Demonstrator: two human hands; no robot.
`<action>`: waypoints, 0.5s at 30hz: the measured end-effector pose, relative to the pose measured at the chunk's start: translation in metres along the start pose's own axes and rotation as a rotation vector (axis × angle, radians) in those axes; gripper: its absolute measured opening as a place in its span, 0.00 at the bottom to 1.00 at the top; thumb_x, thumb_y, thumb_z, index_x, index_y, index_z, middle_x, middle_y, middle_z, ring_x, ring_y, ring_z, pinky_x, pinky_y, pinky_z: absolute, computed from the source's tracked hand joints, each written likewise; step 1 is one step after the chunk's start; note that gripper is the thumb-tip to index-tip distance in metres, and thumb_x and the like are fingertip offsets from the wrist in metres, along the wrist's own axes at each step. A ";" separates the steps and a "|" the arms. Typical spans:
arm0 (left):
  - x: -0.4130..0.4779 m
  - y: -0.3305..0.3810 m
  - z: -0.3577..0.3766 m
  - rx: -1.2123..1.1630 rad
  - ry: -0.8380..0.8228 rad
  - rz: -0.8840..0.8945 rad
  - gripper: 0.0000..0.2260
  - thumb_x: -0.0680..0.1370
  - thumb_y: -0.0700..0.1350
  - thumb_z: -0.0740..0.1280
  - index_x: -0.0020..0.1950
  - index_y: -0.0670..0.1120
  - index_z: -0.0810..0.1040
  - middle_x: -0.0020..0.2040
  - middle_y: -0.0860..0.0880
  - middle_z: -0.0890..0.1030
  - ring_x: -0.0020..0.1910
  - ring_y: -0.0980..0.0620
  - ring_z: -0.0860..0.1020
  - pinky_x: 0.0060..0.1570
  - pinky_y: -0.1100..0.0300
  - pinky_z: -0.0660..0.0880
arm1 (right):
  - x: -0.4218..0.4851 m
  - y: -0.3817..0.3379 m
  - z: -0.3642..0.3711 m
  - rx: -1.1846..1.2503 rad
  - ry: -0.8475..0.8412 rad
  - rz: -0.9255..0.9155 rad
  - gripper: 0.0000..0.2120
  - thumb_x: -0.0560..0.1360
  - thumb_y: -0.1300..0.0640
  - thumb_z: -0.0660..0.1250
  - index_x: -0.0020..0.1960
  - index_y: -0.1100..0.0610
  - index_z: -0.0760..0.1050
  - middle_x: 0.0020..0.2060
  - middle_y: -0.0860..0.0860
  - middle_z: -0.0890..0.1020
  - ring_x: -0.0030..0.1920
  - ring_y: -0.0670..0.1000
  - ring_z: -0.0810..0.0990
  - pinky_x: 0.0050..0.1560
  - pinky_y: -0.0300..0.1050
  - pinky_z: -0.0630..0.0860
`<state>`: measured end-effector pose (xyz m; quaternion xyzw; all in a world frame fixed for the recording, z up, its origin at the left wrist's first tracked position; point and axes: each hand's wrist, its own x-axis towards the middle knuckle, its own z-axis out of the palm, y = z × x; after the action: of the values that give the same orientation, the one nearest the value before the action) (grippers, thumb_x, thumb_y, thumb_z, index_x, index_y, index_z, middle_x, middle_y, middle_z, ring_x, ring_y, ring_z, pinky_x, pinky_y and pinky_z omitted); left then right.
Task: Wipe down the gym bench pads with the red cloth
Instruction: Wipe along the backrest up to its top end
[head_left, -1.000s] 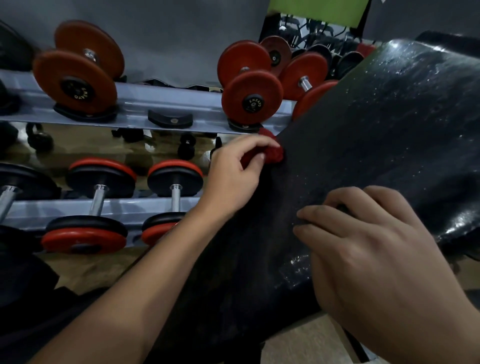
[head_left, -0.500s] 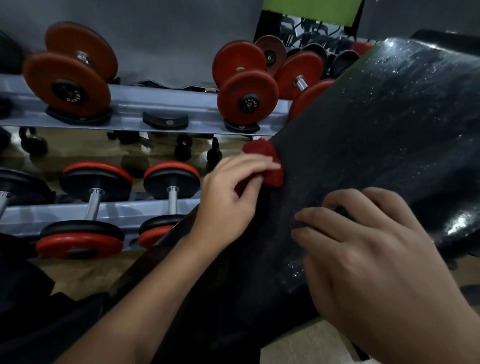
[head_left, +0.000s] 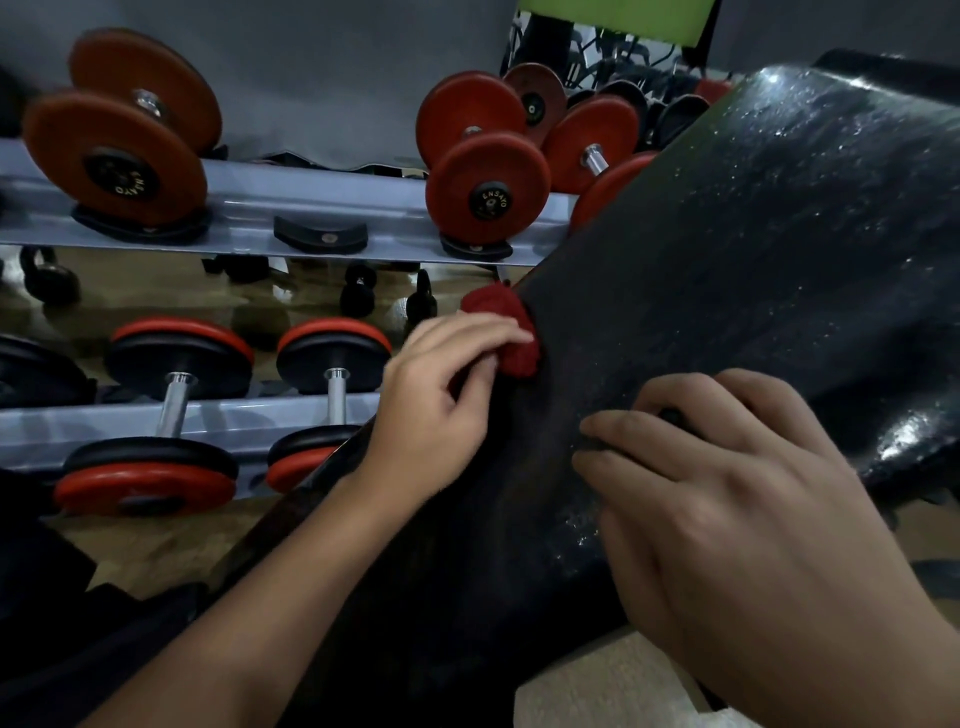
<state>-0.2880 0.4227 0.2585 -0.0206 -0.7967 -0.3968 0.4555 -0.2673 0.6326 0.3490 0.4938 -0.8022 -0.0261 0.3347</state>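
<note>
while left hand (head_left: 431, 405), fingers curled, grips bunched red cloth (head_left: 506, 332) at left edge of bench pad (head_left: 727, 260), right hand (head_left: 727, 519) rests loose-fingered on pad, empty. cloth likely soft, light; best held wadded.

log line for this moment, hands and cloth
step: wipe | left hand: grips red cloth at bench pad edge | right hand: rests on bench pad | surface: shiny specks

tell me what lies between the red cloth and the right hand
Nothing but a bare stretch of the black bench pad, speckled with pale flecks, separates the red cloth from the right hand, as the head view shows.
</note>
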 end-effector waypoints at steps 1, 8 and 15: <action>0.010 -0.002 0.002 -0.012 0.004 -0.041 0.15 0.77 0.31 0.66 0.56 0.46 0.86 0.56 0.53 0.84 0.61 0.53 0.80 0.66 0.50 0.75 | 0.000 0.000 0.000 -0.003 -0.008 -0.003 0.13 0.75 0.59 0.61 0.37 0.52 0.81 0.39 0.50 0.84 0.46 0.58 0.81 0.52 0.55 0.70; -0.019 0.022 0.002 -0.042 -0.029 0.057 0.13 0.77 0.31 0.67 0.55 0.43 0.86 0.57 0.49 0.85 0.62 0.52 0.80 0.70 0.49 0.71 | -0.001 0.000 -0.004 0.030 -0.034 -0.003 0.13 0.75 0.59 0.60 0.37 0.52 0.81 0.39 0.50 0.84 0.46 0.58 0.81 0.51 0.54 0.70; 0.003 0.034 0.010 -0.013 0.003 -0.003 0.14 0.78 0.33 0.67 0.57 0.46 0.86 0.58 0.51 0.85 0.62 0.52 0.80 0.67 0.49 0.73 | 0.003 0.004 -0.017 0.088 -0.094 -0.012 0.11 0.72 0.61 0.61 0.40 0.53 0.82 0.42 0.51 0.84 0.44 0.58 0.81 0.48 0.56 0.76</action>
<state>-0.2832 0.4511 0.2785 -0.0218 -0.7934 -0.4024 0.4561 -0.2616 0.6366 0.3647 0.5112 -0.8143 -0.0161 0.2746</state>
